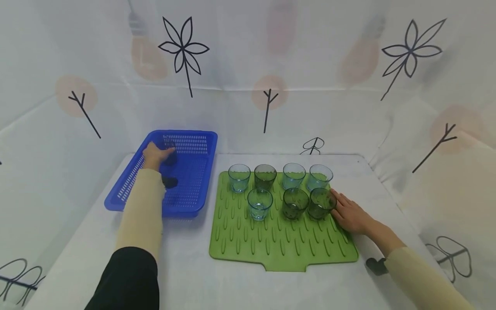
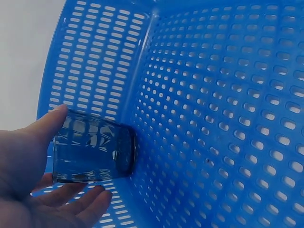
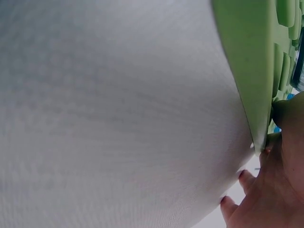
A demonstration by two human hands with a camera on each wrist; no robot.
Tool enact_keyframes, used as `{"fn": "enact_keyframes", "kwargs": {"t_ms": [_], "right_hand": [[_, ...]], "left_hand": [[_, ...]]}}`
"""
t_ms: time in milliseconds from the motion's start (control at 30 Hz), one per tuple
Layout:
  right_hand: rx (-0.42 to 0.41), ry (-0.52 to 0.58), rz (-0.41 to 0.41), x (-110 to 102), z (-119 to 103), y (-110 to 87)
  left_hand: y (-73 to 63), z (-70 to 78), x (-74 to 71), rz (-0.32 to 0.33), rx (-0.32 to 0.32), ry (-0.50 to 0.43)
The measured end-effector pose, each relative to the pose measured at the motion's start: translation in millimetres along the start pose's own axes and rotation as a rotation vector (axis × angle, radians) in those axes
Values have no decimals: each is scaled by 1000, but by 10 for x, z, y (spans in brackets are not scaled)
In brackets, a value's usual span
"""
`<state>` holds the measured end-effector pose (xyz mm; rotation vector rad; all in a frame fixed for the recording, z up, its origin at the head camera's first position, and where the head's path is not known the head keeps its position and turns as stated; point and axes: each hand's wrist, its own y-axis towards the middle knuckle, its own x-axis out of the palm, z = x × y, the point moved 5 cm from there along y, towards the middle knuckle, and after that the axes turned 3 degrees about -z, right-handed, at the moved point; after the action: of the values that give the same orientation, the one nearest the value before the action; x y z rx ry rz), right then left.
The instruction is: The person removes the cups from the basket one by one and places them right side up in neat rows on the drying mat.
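Observation:
My left hand [image 1: 156, 156] reaches into a blue plastic basket [image 1: 211, 172]. In the left wrist view, its thumb and fingers hold a dark clear-walled glass [image 2: 92, 147], tilted on its side in that picture, its base near the basket wall. My right hand [image 1: 350, 215] rests at the right edge of a green drying mat [image 1: 283, 247], fingers fairly straight, close beside a dark green glass [image 1: 322, 204]. Whether it touches that glass I cannot tell. In the right wrist view, the thumb and fingers lie along the mat's edge.
Several upright glasses stand on the mat in two rows, among them a light blue glass [image 1: 260, 204], a grey-green glass [image 1: 265, 176] and another dark green glass [image 1: 296, 204]. The basket sits left of the mat on the white table [image 1: 201, 275]. Behind hangs printed cloth [image 1: 232, 51].

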<state>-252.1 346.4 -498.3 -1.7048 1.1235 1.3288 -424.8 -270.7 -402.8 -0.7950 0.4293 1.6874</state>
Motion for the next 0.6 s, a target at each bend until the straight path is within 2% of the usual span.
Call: {"fn": "enact_keyframes", "kwargs": {"t_ms": [167,300,467,600], "right_hand": [[-11,2,12,-25,-35,4],[-1,6,-2,-60,-76,11],[-9,-8,19,-36,-29,13],[-2,3,19,-41,-36,-1]], "left_hand": [[-6,10,-16,2,17,53],[-7,36,-51,16,28,27],[-22,127,-125,24,77,8],[-84,222,-176,18,125,32]]}}
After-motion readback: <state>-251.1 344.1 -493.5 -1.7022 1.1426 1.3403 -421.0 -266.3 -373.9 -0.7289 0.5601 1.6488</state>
